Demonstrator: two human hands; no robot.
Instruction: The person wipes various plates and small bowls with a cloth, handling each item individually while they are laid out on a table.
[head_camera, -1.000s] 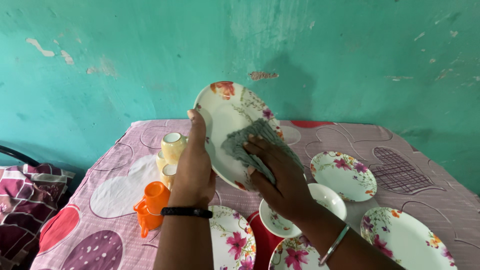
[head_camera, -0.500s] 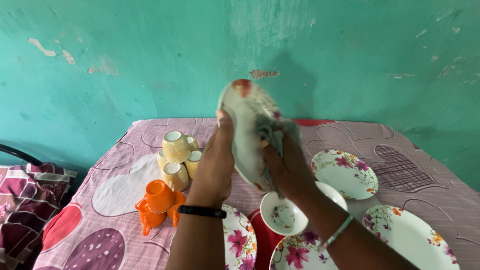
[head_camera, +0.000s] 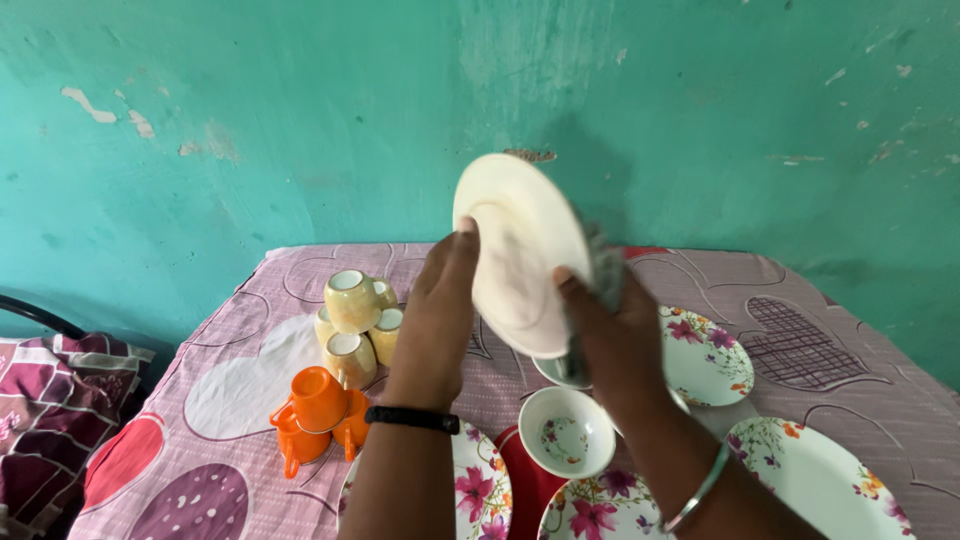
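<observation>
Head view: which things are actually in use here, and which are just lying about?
In use:
plate, underside showing, held by left hand
grey cloth, in right hand

Lying about:
yellow cups
orange cups
small bowl
floral plates on the table

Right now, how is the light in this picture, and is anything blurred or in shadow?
Head view: soft, even light with no glare; the plate held up by the left hand and right hand casts a faint dark shadow on the teal wall behind it; the grey cloth is slightly blurred; the cups look sharp.
</observation>
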